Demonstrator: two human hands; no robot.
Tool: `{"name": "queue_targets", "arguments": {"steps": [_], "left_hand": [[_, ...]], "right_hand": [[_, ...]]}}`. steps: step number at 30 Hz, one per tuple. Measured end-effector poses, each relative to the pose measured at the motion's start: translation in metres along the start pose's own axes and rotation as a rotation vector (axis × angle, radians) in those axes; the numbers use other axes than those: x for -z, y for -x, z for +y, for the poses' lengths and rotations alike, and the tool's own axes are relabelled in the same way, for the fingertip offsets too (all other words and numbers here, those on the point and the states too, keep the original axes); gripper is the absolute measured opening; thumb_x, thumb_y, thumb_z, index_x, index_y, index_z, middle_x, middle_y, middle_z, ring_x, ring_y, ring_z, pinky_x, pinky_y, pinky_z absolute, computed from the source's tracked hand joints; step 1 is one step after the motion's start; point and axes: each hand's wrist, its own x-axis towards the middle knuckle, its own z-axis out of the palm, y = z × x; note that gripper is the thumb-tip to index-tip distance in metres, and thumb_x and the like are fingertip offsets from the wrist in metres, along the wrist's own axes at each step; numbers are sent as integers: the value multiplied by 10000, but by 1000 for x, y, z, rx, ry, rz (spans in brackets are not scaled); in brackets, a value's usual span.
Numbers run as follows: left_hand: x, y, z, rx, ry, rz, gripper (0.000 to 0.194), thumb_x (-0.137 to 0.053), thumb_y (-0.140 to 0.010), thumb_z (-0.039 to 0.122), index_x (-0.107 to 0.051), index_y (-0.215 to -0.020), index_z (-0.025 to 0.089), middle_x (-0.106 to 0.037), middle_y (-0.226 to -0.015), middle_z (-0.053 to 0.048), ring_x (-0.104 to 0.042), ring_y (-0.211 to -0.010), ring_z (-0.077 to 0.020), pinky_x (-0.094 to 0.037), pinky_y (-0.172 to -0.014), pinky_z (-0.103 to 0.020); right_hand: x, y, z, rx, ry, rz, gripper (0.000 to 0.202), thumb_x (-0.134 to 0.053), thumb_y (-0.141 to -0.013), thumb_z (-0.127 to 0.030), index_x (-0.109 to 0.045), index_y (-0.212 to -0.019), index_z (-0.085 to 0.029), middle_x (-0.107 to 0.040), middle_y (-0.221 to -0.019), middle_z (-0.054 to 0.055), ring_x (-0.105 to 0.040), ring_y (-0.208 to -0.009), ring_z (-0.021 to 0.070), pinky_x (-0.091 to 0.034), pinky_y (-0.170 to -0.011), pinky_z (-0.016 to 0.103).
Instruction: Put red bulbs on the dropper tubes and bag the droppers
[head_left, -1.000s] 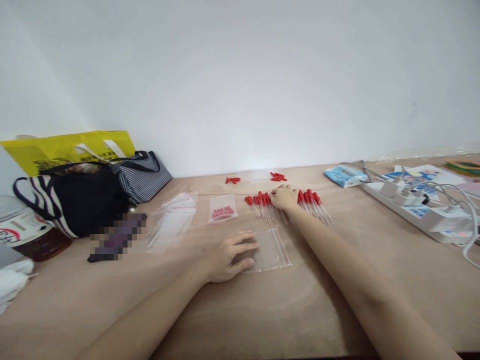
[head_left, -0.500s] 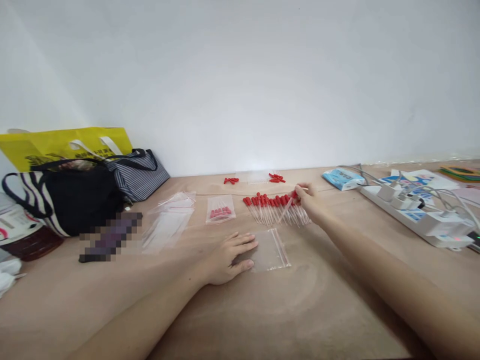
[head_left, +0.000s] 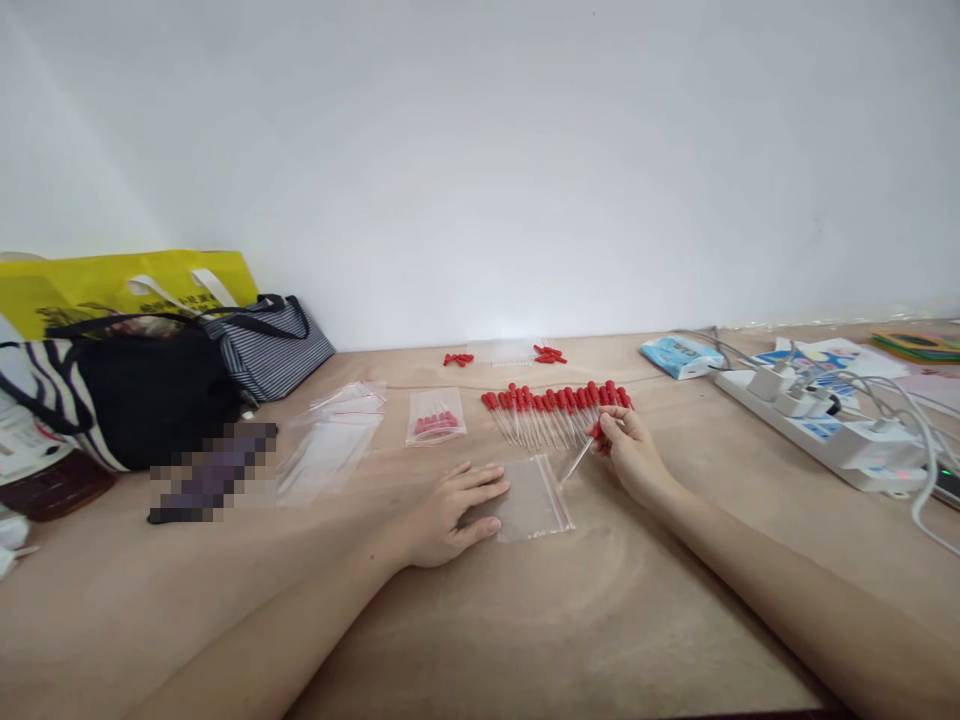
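The left hand [head_left: 450,510] lies flat, palm down, on the left part of an empty clear zip bag [head_left: 536,495], its fingers [head_left: 480,480] spread apart and pressing the plastic to the tabletop [head_left: 525,620]. The right hand [head_left: 628,455] sits just right of the bag's top corner, its fingers pinched together on the red bulb of one dropper [head_left: 581,455]; the clear glass stem slants down and left, with the tip near the bag's zip edge, though whether it touches cannot be told. Just behind that hand a row of droppers [head_left: 551,410] lies side by side on the tabletop, red bulbs toward the wall, stems toward the person. Left of the row lies a small filled bag [head_left: 436,417] with red-bulbed droppers inside, and further left a loose pile of empty bags [head_left: 334,440]. Near the wall are two small clusters of red caps [head_left: 544,354] on either side of something clear. At the far left stand a black and striped tote [head_left: 127,385], a grey striped pouch [head_left: 270,345] and a yellow bag [head_left: 112,285], with a blurred dark object [head_left: 214,472] in front of them. At the right lie a blue packet [head_left: 679,355] and a white power strip [head_left: 832,430] with plugs and cables.
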Motion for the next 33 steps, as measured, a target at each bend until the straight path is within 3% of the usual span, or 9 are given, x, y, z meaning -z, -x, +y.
{"name": "queue_targets", "arguments": {"steps": [6, 12, 18, 24, 29, 33], "left_hand": [[2, 0, 3, 23, -8, -18, 430, -438, -846, 385, -412, -1254, 253, -344, -1358, -36, -280, -1263, -214, -204, -1047, -448], [0, 0, 2, 16, -10, -10, 428, -435, -847, 389, -414, -1252, 253, -344, -1359, -31, -283, -1262, -207, -190, -1054, -436], [0, 0, 4, 15, 25, 31, 556, -458, -833, 388, -259, -1331, 241, -362, -1351, -37, -306, -1248, -209, -188, -1057, -429], [3, -1, 6, 21, 49, 15, 609, -483, -809, 436, -246, -1336, 245, -349, -1357, -48, -281, -1259, -241, -185, -1051, -451], [-2, -6, 6, 11, 65, 9, 631, -500, -801, 431, -233, -1342, 246, -337, -1363, -55, -273, -1264, -236, -178, -1052, -451], [-7, -12, 9, -38, 85, 5, 623, -510, -806, 390, -236, -1341, 229, -355, -1353, -60, -294, -1256, -210, -159, -1064, -427]], "right_hand": [[-3, 5, -3, -45, -38, 26, 298, -572, -655, -415, -425, -830, -223, -571, -605, -45, -463, -444, 80, -362, -461, 220], [-9, 15, 1, -127, -97, -52, 307, -593, -654, -390, -402, -833, -231, -577, -614, -48, -507, -466, 86, -386, -476, 222], [-12, 25, -2, -176, -92, -295, 357, -658, -611, -420, -421, -781, -214, -597, -650, -26, -568, -543, 107, -446, -555, 255], [-5, 25, -5, -108, 179, -587, 302, -694, -583, -386, -530, -720, -173, -532, -569, -50, -441, -447, 49, -362, -444, 190], [-4, 22, -5, -54, 329, -695, 262, -699, -579, -376, -570, -687, -175, -401, -422, -89, -315, -386, 40, -238, -379, 169], [-9, 26, -7, -90, 279, -764, 274, -699, -563, -397, -573, -656, -172, -534, -552, -43, -440, -464, 65, -338, -439, 190]]}}
